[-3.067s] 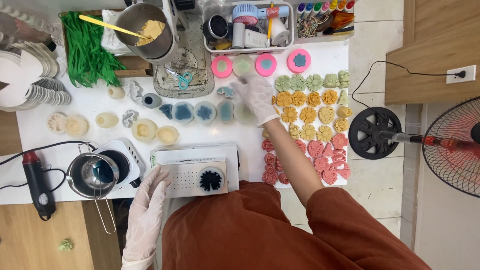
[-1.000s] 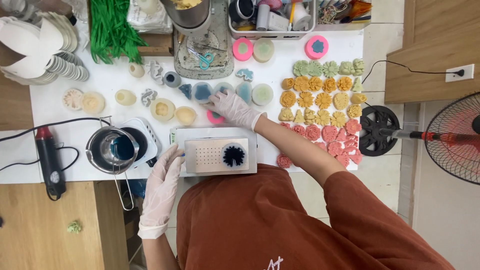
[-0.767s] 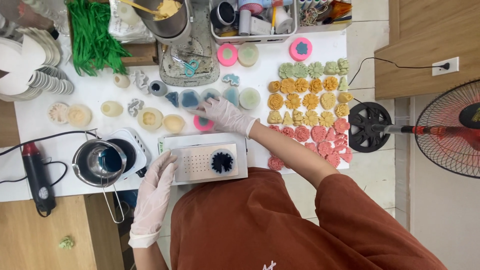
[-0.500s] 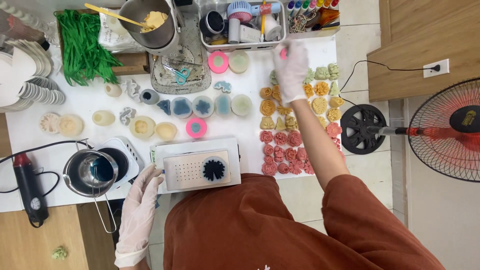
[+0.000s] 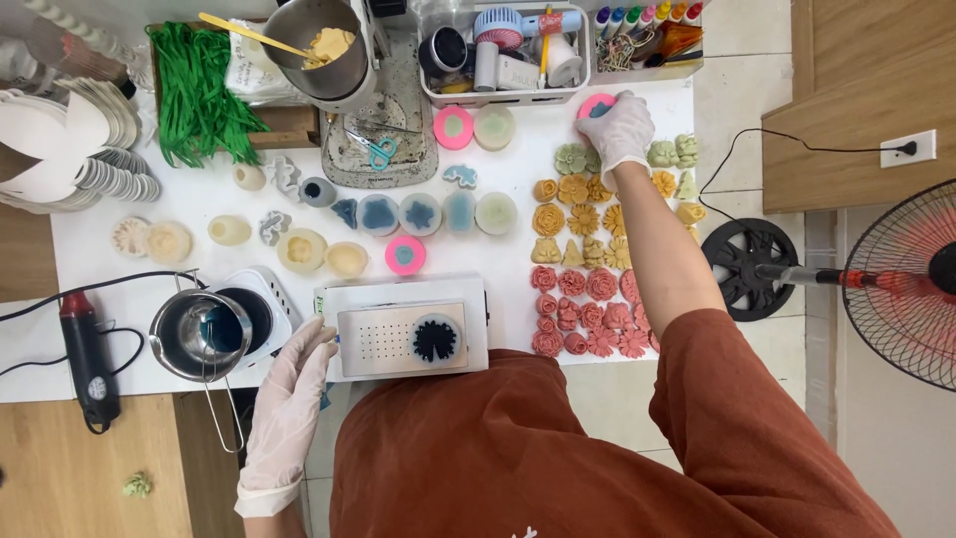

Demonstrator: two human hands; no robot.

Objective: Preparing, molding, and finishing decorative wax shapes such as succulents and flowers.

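Two gloved hands are busy over a white surface (image 5: 149, 369) crowded with small moulded flowers. The right hand (image 5: 617, 128) reaches to the far edge, its fingers curled down around a pink round mould (image 5: 595, 105) just below the organiser tray (image 5: 508, 95); the mould is mostly covered, and whether it is lifted or only pressed I cannot tell. The left hand (image 5: 289, 399) rests flat, fingers spread and holding nothing, touching the near left corner of a white scale (image 5: 403, 327), on which a dark blue flower (image 5: 435, 339) sits.

Judging by what lies about, a good deal looks finished: rows of green, orange and red flowers (image 5: 588, 284) are laid out on the right. Blue pieces (image 5: 378, 214) and cream ones (image 5: 299, 249) sit in clear moulds mid-surface, and two more pink moulds (image 5: 405, 255) hold filling. A pot (image 5: 199, 334) on the small hotplate holds blue liquid, so pouring seems unfinished.
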